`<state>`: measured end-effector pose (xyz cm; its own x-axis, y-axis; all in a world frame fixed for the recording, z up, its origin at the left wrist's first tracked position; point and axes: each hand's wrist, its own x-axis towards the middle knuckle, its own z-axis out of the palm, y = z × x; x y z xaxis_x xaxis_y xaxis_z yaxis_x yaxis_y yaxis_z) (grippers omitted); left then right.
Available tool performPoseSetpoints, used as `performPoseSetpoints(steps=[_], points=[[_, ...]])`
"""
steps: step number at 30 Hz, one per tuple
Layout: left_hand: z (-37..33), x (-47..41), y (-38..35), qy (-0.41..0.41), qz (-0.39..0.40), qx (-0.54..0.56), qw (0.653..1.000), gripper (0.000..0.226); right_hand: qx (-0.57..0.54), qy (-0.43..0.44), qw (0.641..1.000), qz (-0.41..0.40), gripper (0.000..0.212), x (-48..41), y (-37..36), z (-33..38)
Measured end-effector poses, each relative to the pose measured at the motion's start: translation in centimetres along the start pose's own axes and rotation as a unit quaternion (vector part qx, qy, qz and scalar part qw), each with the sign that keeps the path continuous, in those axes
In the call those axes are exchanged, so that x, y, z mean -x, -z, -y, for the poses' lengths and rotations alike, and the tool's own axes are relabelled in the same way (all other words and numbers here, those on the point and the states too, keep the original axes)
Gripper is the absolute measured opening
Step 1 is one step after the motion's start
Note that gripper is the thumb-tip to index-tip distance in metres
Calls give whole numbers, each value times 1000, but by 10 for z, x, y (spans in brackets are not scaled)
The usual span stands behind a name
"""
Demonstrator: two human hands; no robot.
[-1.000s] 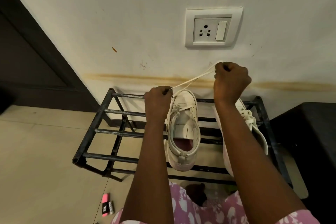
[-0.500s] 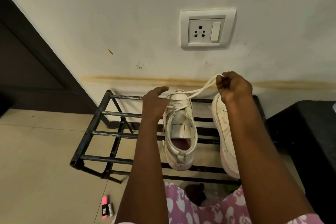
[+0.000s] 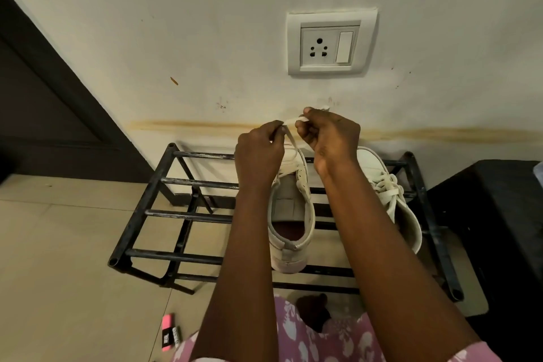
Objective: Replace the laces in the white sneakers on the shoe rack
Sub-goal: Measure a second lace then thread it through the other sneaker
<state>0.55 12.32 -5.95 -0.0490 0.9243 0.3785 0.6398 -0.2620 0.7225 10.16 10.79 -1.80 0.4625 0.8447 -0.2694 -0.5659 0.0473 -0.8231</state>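
A white sneaker [image 3: 291,214] stands on the top bars of the black metal shoe rack [image 3: 164,182], heel toward me, its tongue bare over most of its length. A flat white lace [image 3: 289,138] rises from its toe end. My left hand [image 3: 260,150] and my right hand [image 3: 327,138] meet just above the toe, both pinching the lace between thumb and fingers. The second white sneaker [image 3: 393,200], laced, sits to the right on the rack, partly hidden by my right forearm.
A wall socket [image 3: 332,42] is mounted above the rack. A dark cabinet [image 3: 496,214] stands at the right, a dark door frame at the left. A pink and black item [image 3: 169,332] lies on the tiled floor near my pink patterned clothing.
My hands came together above the toe: the right moved left and lower, the left rose from the shoe's side and took hold of the lace. The lace is no longer stretched out to the right.
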Motion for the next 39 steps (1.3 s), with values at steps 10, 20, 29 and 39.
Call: performPoseSetpoints(steps=[10, 20, 29, 39], points=[[27, -11, 28, -67, -174, -136, 973, 19, -54, 58, 986, -146, 20, -17, 20, 13], [52, -6, 51, 162, -201, -103, 961, 31, -119, 20, 972, -201, 23, -31, 48, 28], [64, -5, 58, 321, -112, -66, 938, 29, -153, -6, 977, -152, 22, -30, 44, 27], [-2, -2, 18, 42, 153, 131, 979, 45, -41, -24, 999, 16, 19, -5, 4, -10]])
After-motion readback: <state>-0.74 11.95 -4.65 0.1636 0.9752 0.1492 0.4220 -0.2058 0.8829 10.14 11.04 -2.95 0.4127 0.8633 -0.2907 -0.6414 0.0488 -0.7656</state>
